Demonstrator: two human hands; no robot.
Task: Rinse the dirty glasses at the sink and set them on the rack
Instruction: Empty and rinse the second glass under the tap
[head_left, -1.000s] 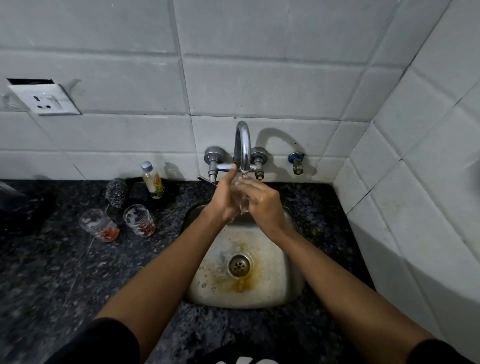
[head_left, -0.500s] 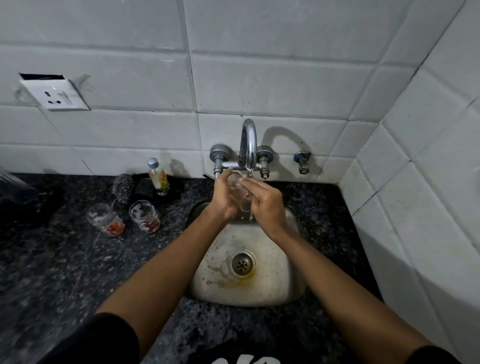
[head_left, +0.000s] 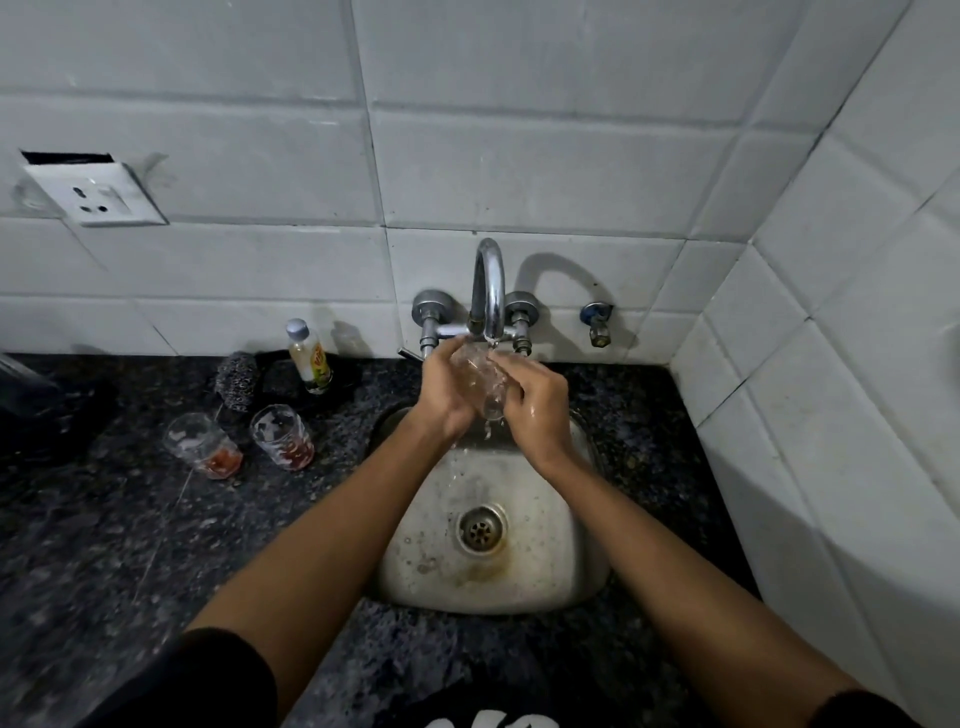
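Observation:
A clear glass (head_left: 483, 382) is tilted under the tap spout (head_left: 488, 291), over the steel sink (head_left: 415, 571). My left hand (head_left: 447, 389) and my right hand (head_left: 535, 410) both grip it from either side. Water drips from the glass into the basin. Two dirty glasses stand on the dark counter left of the sink: one (head_left: 202, 444) with red residue at its bottom, another (head_left: 283, 436) with red residue and white smears.
A small bottle (head_left: 310, 356) and a steel scrubber (head_left: 236, 379) sit by the back wall. A socket (head_left: 96, 195) is on the tiled wall at left. A dark object (head_left: 31, 400) lies at the far left. A tiled wall closes the right side.
The glass has tipped further between my hands and water now runs off it. The view has shifted slightly; my hands stay under the spout.

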